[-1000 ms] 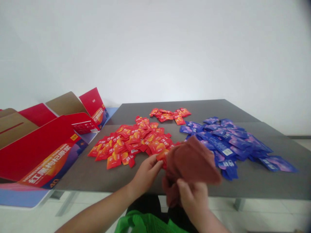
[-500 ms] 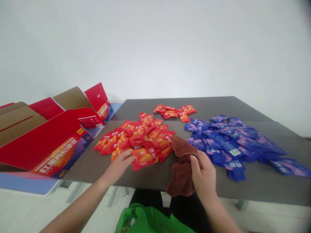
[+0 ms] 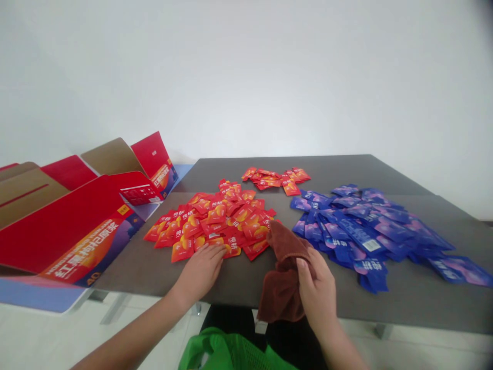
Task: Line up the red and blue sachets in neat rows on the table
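A: ok so what's the left hand (image 3: pixel 203 266) up to?
B: palm down, fingers (image 3: pixel 214 252) together and stretched forward, left forearm (image 3: pixel 142 325) slanting in from lower left.
A: and the right hand (image 3: pixel 319 288)?
B: curled into a grip, thumb (image 3: pixel 303 272) in front, right forearm (image 3: pixel 341 343) angling up from lower right. both bare btw

The brown cloth (image 3: pixel 284 270) is showing a soft, matt, napped surface, folding limply. The red packets (image 3: pixel 215 218) and the blue packets (image 3: pixel 358 226) are looking like smooth plastic film, creasing and catching light with a slight gloss. The dark tabletop (image 3: pixel 173 275) is appearing smooth and matt. The open boxes (image 3: pixel 65 226) are looking like cardboard, showing smooth printed red faces and plain brown, matt flaps.
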